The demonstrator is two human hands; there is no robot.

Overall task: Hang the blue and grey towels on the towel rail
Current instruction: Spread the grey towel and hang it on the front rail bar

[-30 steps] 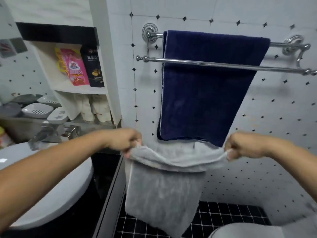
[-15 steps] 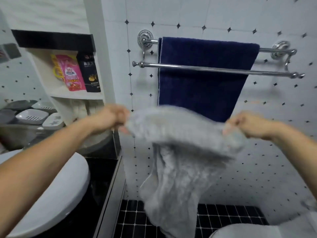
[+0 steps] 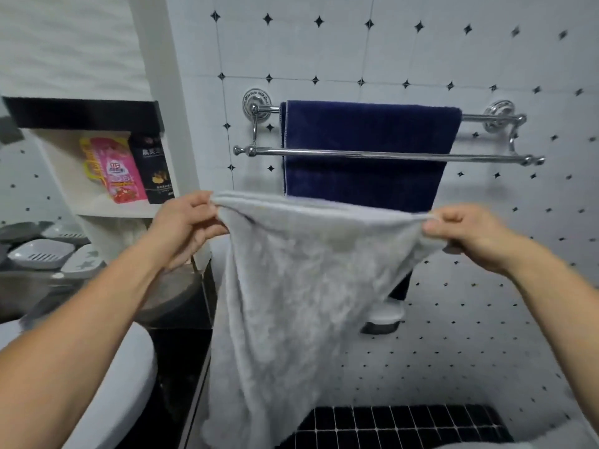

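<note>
Left hand: left hand (image 3: 186, 222) pinches the upper left corner of the grey towel (image 3: 291, 296), fingers curled on the cloth.
Right hand: right hand (image 3: 470, 234) pinches the upper right corner, thumb on top.
Grey towel: stretched between both hands, top edge taut, the rest hanging down loose, held below the front bar and apart from it.
Front bar: front bar (image 3: 372, 154) of the towel rail (image 3: 259, 108) bare.
Blue towel: blue towel (image 3: 366, 131) draped over the rear bar against the tiled wall (image 3: 486, 53).
Shelf: shelf (image 3: 107, 209) at the left edge carries packets.
</note>
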